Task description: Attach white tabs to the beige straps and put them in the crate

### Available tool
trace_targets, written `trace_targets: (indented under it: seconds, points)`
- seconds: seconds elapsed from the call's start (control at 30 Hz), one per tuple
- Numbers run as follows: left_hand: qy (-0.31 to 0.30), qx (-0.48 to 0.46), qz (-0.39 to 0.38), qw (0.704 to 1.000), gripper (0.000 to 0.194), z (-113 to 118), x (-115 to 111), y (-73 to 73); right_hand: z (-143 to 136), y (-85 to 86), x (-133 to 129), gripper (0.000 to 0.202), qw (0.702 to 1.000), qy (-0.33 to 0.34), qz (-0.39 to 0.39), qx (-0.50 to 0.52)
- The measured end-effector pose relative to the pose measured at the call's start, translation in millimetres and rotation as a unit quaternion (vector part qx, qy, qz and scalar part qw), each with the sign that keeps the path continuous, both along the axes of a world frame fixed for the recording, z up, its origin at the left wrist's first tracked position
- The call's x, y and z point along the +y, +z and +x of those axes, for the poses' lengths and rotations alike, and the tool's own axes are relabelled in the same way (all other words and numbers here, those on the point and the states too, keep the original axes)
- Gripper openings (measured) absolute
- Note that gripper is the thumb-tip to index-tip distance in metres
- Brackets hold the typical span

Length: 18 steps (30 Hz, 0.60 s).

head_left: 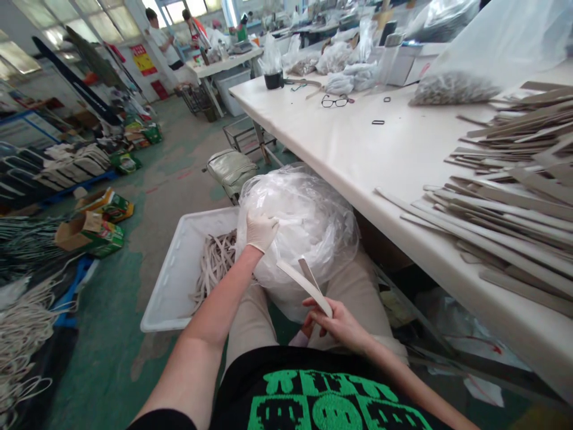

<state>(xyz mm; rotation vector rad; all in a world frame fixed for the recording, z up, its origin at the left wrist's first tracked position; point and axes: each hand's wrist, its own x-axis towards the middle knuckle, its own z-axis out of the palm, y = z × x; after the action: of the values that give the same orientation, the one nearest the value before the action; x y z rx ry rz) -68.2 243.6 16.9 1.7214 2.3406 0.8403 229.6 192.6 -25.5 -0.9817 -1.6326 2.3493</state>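
Note:
My left hand [262, 232], in a pale glove, rests on the upper left of a big clear plastic bag [304, 209] that sits between my knees. Its fingers are bent against the plastic, and whatever they pinch is too small to make out. Low in front of my shirt, my bare right hand [329, 322] has its fingers closed round a folded beige strap [301, 279], whose two ends point up and left. Left of the bag, a white bin [168, 280] holds many similar straps [213, 263].
The white table [349, 143] runs along the right, with piled straps [505, 233], eyeglasses [334, 103], two buckles [378, 122] and a bag of small parts [454, 88]. A wrapped bundle [231, 167] lies beyond the bin. Two people [163, 42] stand far back.

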Motion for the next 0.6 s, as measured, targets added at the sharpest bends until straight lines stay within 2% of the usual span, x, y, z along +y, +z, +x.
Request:
trace_targets:
  seconds: [0.17, 0.3, 0.37, 0.47, 0.57, 0.6]
  points:
    - [0.013, 0.105, 0.037, 0.994, 0.017, 5, -40, 16.5, -1, -3.2, 9, 0.056, 0.999, -0.035, -0.002, -0.01]
    - [0.039, 0.049, 0.09, 0.994, 0.02, 16, -71, 21.3, -4, -1.1, 10, 0.055, 0.998, -0.063, -0.013, 0.003]
    - [0.047, 0.023, 0.109, 0.993, 0.023, 20, -76, 22.4, -6, 0.7, 9, 0.053, 0.998, -0.067, -0.019, 0.008]
    - [0.056, 0.05, 0.089, 0.993, 0.028, 19, -62, 22.7, -8, 2.4, 7, 0.053, 0.998, -0.06, -0.023, 0.002]
    - [0.085, 0.122, 0.014, 0.989, 0.049, 12, -31, 16.9, -10, 2.3, 4, 0.054, 0.998, -0.058, -0.022, -0.003]
    - [0.092, 0.142, -0.007, 0.986, 0.051, 9, -20, 13.4, -9, 2.1, 3, 0.054, 0.998, -0.057, -0.022, -0.002]
